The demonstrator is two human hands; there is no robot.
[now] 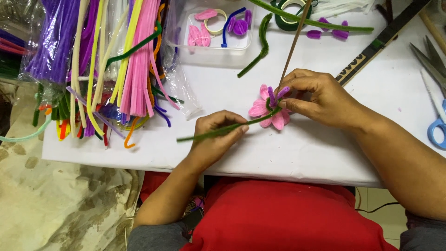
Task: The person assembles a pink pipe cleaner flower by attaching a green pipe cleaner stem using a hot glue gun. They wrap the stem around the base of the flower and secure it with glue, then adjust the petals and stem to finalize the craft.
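Note:
My right hand (320,97) pinches a pink pipe-cleaner flower (265,110) with a purple centre, together with a thin wooden stick (293,44) that rises from it toward the far side of the table. My left hand (214,139) grips a green pipe cleaner (218,131) that runs from the left up to the flower's base. Both hands hover just above the white tabletop (302,148).
Bundles of coloured pipe cleaners (111,60) in plastic bags lie at the left. A clear tray (213,49) holds pink and purple petals and a tape roll. More green stems (260,44), a dark ruler (371,49) and blue-handled scissors (436,125) sit at the right.

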